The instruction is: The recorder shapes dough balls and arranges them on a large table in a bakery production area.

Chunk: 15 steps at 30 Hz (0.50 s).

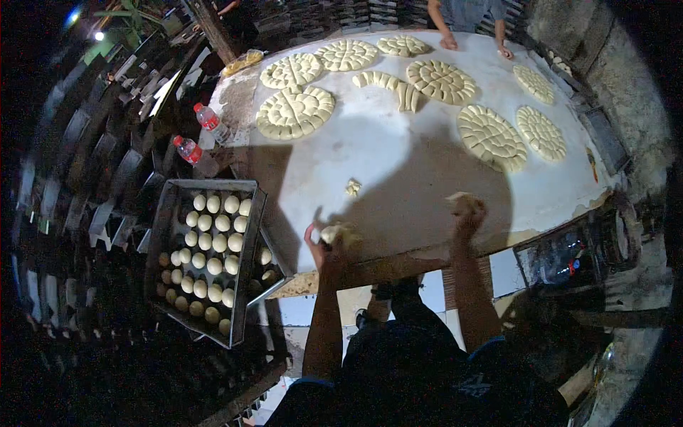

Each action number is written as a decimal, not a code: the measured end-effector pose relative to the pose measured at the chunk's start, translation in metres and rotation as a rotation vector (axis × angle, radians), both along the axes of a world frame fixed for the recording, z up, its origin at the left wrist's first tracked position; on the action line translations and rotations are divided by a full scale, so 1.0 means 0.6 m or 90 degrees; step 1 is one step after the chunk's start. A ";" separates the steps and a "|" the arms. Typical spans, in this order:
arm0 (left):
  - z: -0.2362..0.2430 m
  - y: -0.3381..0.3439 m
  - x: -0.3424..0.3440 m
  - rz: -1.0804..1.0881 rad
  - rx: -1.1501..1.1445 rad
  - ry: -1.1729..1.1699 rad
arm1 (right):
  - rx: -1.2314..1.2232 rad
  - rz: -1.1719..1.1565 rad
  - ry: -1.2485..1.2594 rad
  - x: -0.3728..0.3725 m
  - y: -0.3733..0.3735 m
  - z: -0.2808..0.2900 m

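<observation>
Cupping dough in partly curled left hand, with a small scrap just beyond it; curling right hand, cannot tell around what.

A broad, pale-topped work table with a curved edge carries flat dough rounds scored into pieces: going clockwise from its middle, two at nine to ten o'clock, one at eleven, one at twelve, one at one, one at two and two side by side at three. A curved strip of cut dough lies just inside twelve, touching the one o'clock round, and a small dough scrap sits at eight.
</observation>
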<state>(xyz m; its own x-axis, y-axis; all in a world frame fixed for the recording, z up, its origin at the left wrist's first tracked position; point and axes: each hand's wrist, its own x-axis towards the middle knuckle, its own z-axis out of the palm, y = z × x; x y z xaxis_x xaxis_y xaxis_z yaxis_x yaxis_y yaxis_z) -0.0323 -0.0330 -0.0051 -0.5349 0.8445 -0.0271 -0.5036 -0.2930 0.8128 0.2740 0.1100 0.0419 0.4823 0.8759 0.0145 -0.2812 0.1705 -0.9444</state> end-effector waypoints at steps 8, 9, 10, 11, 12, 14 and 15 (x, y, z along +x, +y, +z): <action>0.099 0.072 -0.025 -0.079 -0.297 0.812 | 0.133 0.577 -1.223 0.183 0.074 0.010; 0.123 0.102 -0.035 -0.022 -0.251 1.075 | 0.244 0.489 -1.131 0.163 0.123 0.018; 0.136 0.134 -0.027 0.006 -0.280 0.987 | 0.347 0.403 -1.028 0.138 0.156 0.022; 0.139 0.165 -0.001 0.032 -0.299 0.898 | 0.359 0.408 -1.025 0.117 0.171 0.010; 0.132 0.186 0.033 0.035 -0.276 0.890 | 0.321 0.378 -1.016 0.089 0.178 -0.014; 0.145 0.205 0.115 -0.012 -0.259 0.894 | 0.307 0.339 -1.019 0.028 0.151 -0.055; 0.185 0.184 0.180 0.011 -0.209 0.957 | 0.333 0.325 -1.034 0.022 0.120 -0.072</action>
